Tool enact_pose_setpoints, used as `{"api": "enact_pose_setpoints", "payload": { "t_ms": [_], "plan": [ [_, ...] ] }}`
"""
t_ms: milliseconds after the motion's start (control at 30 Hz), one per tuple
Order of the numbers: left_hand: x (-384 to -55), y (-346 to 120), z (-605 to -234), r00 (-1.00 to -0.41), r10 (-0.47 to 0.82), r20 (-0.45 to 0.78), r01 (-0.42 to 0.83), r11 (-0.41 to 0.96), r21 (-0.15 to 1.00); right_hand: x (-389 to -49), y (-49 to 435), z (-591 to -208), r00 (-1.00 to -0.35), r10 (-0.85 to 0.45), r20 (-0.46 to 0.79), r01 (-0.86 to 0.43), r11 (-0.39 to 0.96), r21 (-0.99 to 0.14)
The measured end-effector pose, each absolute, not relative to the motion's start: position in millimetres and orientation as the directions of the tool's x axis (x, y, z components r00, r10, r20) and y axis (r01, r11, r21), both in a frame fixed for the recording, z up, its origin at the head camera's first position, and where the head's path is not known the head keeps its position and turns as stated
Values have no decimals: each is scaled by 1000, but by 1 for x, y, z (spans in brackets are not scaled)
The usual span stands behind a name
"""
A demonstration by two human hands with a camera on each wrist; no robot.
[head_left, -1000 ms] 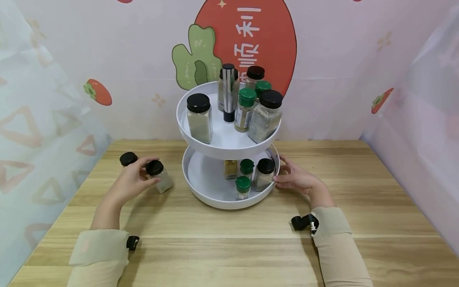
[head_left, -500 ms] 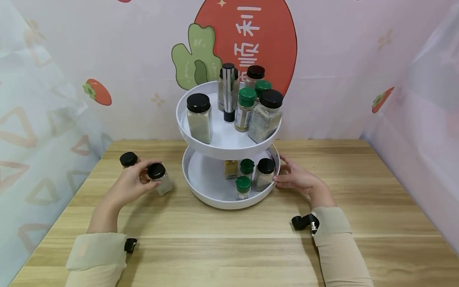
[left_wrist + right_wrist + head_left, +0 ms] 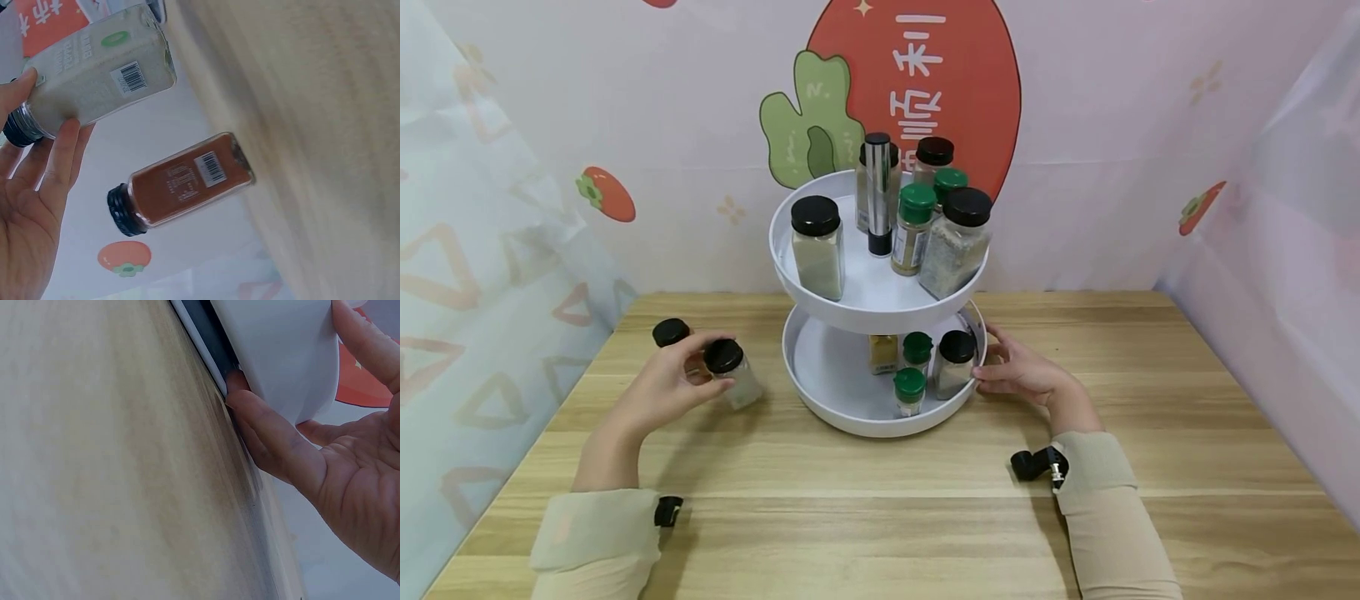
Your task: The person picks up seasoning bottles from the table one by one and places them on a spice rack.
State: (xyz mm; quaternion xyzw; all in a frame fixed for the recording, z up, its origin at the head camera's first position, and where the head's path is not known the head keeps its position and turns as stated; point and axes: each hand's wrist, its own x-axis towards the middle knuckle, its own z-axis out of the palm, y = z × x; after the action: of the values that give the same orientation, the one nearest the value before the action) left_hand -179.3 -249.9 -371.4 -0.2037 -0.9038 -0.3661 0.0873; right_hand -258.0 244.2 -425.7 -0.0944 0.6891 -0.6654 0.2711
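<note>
My left hand point(image 3: 673, 379) pinches a clear spice jar point(image 3: 741, 383) near its black lid, the thumb on one side and fingers on the other. Pale beige powder fills this jar point(image 3: 103, 72), which tilts in the head view. Just behind that hand stands a second spice jar point(image 3: 190, 181) with red-brown powder and a black lid, mostly hidden from the head camera. At the right of the white two-tier rack point(image 3: 880, 427), my right hand point(image 3: 1018, 367) grips the lower tray's wall. Its thumb and fingers curl round that wall point(image 3: 281, 356) in the right wrist view.
Several jars with black or green lids and a silver cylinder point(image 3: 878, 187) stand on the upper tray point(image 3: 872, 287). The lower tray holds a black-lidded jar point(image 3: 953, 371), green-lidded jars point(image 3: 909, 390) and a yellow-labelled container point(image 3: 883, 354). A printed cloth point(image 3: 1075, 167) hangs behind.
My left forearm has shifted slightly left and the held jar's lid wavers a little, its base staying near the same spot. The right hand and the rack have not moved.
</note>
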Motion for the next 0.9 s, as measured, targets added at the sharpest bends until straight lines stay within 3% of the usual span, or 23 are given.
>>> {"api": "enact_pose_setpoints", "payload": {
  "t_ms": [300, 900],
  "plan": [
    [-182, -248, -356, -878, 313, 362, 473, 690, 548, -258, 243, -425, -836, -487, -253, 238, 93, -967],
    [-177, -215, -334, -807, 397, 437, 590, 553, 588, -257, 244, -424, -839, -482, -251, 227, 108, -968]
  ]
}}
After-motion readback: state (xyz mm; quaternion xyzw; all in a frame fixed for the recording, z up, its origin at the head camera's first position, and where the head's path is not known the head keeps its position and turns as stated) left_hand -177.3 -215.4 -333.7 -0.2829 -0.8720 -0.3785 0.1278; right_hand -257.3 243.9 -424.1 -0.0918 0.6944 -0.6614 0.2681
